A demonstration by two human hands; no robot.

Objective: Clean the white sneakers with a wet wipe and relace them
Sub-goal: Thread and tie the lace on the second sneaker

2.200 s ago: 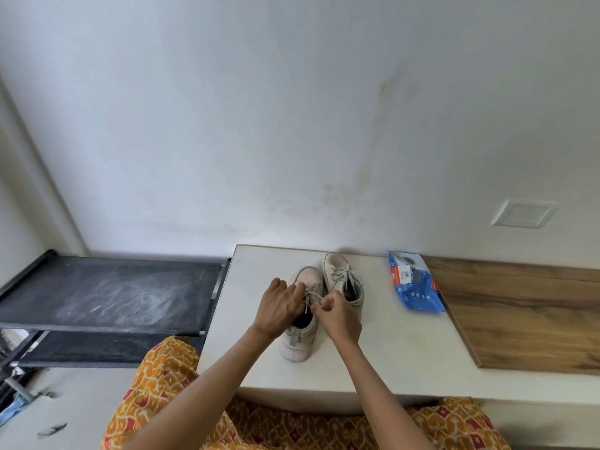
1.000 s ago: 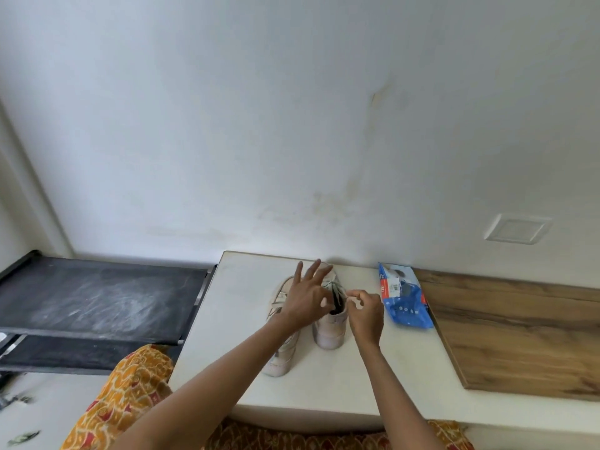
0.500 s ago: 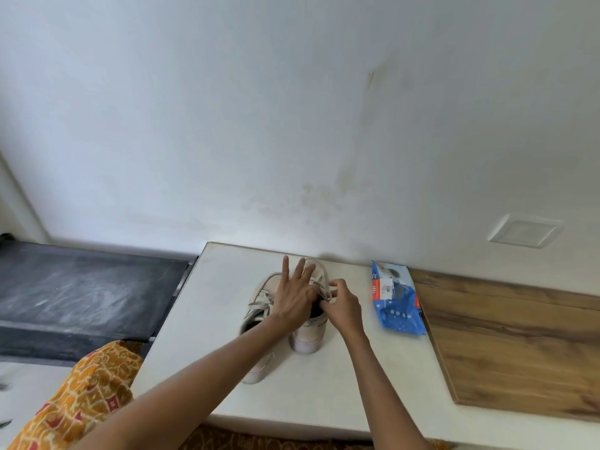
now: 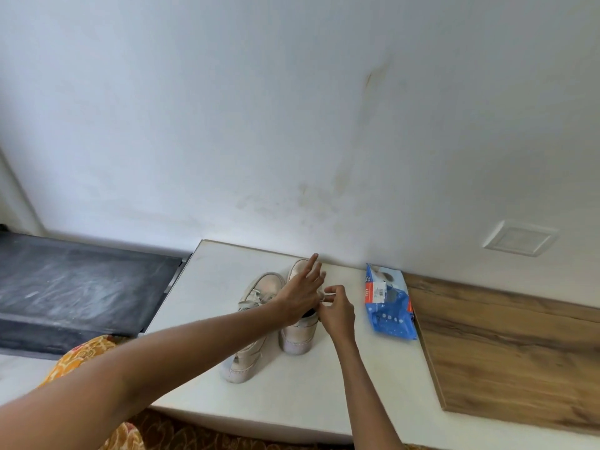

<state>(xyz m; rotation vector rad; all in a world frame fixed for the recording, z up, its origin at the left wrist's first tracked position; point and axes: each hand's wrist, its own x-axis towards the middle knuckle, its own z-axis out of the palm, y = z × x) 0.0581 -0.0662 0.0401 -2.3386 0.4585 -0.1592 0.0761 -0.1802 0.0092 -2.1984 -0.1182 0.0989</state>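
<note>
**Lace on the right-hand sneaker being worked with both hands**

Lacing is judged to be the step in hand, on a white table [image 4: 201, 306] set against the wall, where the two white sneakers stand side by side with toes toward the wall. The right-hand sneaker [image 4: 297, 334] is the one being handled; the left-hand sneaker [image 4: 250, 349] stands just beside it, touching or nearly so, its laces loosely in place. A blue wet-wipe pack [image 4: 388, 306] lies near the shoes on the right, at the edge of a wooden panel [image 4: 506, 345].

The left hand [image 4: 300, 295] is laid over the tongue area with its fingers straight and fanned; whether the thumb pinches anything underneath cannot be told. The right hand [image 4: 336, 311] is curled, its fingertips pinching a thin white lace [image 4: 322, 296] above the shoe's opening.

For the step to go well, the shoe should be steadied by the flat hand while the lace is drawn up evenly, so that the sneaker is not tipped toward its neighbour. The lace end should be kept short in the pinch and slack taken up row by row.

Compared with the earliest frame, attention has been shifted from the left-hand sneaker, then worked by both curled hands, to the right-hand one. Since half a second ago the pose is nearly unchanged, though the left fingers are spread a little wider.
</note>
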